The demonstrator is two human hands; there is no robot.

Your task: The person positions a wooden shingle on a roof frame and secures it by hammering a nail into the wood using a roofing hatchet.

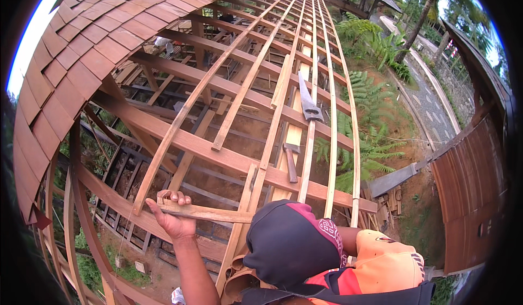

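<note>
My left hand (pixel 174 220) comes up at the lower left, palm partly showing, fingers closed on a short wooden batten (pixel 218 214), which runs right toward a person's dark head covering (pixel 289 239). That person, in an orange and red top (pixel 387 256), fills the lower middle and hides the batten's far end. My right hand is not in view. Beyond them a hammer (pixel 291 163) lies on the roof timbers, with a handsaw (pixel 309 103) resting further up on the battens.
An open roof frame of rafters and long battens (pixel 338 158) stretches away, with gaps down to lower framing and soil. Reddish wooden shingles (pixel 81 43) cover the upper left. Ferns (pixel 362 103), a paved path (pixel 425 98) and another wooden structure (pixel 463 196) are on the right.
</note>
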